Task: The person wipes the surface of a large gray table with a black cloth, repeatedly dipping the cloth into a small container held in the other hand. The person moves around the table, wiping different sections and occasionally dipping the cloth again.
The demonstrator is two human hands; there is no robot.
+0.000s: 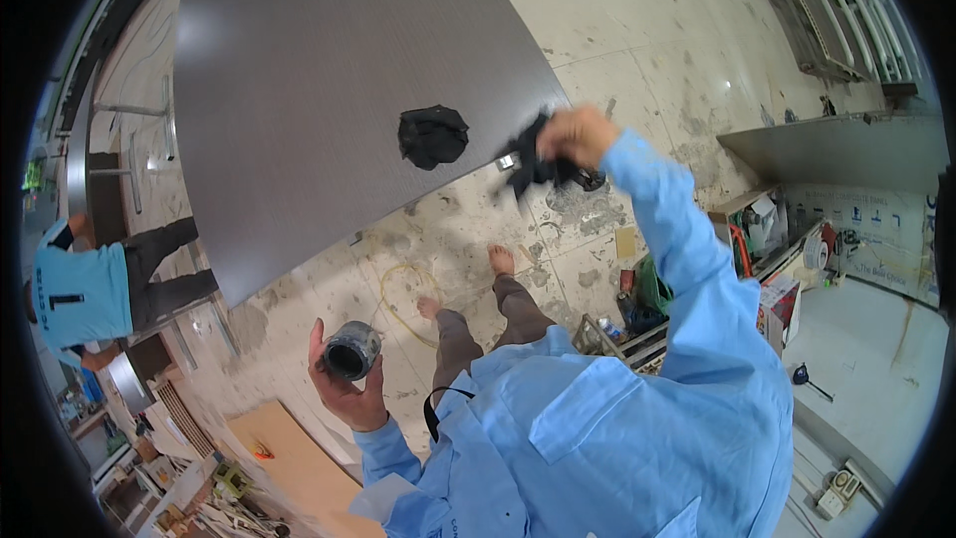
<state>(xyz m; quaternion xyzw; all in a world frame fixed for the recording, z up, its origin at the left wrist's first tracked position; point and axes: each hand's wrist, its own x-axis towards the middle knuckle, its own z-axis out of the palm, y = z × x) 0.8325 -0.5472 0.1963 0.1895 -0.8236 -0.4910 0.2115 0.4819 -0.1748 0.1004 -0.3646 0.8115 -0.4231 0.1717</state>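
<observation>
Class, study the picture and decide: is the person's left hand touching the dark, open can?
Touching. The head view shows the can resting in the left hand, which cradles it with digits on both sides.

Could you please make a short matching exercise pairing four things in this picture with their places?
Things:
1. smeared grey can
2. crumpled black bundle
3. thin yellow loop
4. blurred black cloth-like thing

Places:
A. on the floor, by the feet
B. held in the right hand
C. held in the left hand
D. on the large dark panel

Pairs: 1-C, 2-D, 3-A, 4-B
</observation>
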